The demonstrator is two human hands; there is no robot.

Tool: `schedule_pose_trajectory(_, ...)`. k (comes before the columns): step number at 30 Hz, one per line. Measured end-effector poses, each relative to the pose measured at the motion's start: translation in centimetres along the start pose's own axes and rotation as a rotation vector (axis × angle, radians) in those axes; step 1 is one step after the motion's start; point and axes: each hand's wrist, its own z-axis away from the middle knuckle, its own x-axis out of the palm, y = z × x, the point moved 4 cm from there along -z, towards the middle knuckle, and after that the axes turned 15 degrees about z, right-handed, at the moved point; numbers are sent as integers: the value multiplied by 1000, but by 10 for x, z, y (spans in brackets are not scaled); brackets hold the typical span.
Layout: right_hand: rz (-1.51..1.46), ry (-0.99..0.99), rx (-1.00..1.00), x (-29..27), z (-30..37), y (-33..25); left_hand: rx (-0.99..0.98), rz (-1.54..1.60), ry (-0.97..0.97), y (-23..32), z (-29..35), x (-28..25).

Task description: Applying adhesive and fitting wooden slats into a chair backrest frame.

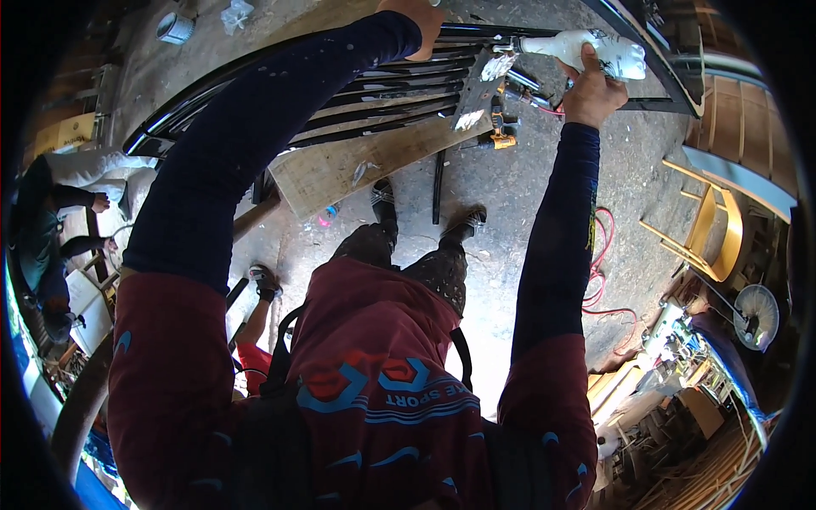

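Note:
My right hand (592, 93) is wrapped around a plastic bottle (625, 58) of white stuff, held on its side with its narrow end to the left. That tip lies close to a short flat wooden piece (470, 95) with white, glue-like smears. Beneath are the black slats of a long frame (374, 93). At the top edge, above the frame, my left hand (418, 24) is curled closed; its fingertips are partly cut off, and what it holds is not clear. A cordless drill (503, 127), orange and black, sits just below the wooden piece.
A wide wooden board (348, 166) lies along the frame's near side. Red hose (602, 263) coils on the floor at right, near a wooden chair (718, 225) and a fan (755, 316). A tin can (175, 29) stands far left. Another person (64, 204) is at left.

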Motion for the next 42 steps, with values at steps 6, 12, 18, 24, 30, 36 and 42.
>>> schedule_pose_trajectory(6,-5,57,35,-1,8,1,-165,-75,-188,-8,-11,16)
schedule_pose_trajectory(12,44,115,18,-2,35,-5,-92,-56,-161,0,-1,8)
schedule_pose_trajectory(18,-200,408,119,-24,101,11,-48,-90,-204,20,8,4)
schedule_pose_trajectory(24,-674,652,427,-51,153,79,99,-123,-255,48,30,2)
schedule_pose_trajectory(30,-1008,634,722,-37,216,144,138,-145,-136,59,61,9)
schedule_pose_trajectory(36,-1188,640,827,-24,228,149,53,-173,-104,42,80,23)
schedule_pose_trajectory(42,-1390,410,789,-41,166,79,-57,-160,-75,24,100,30)
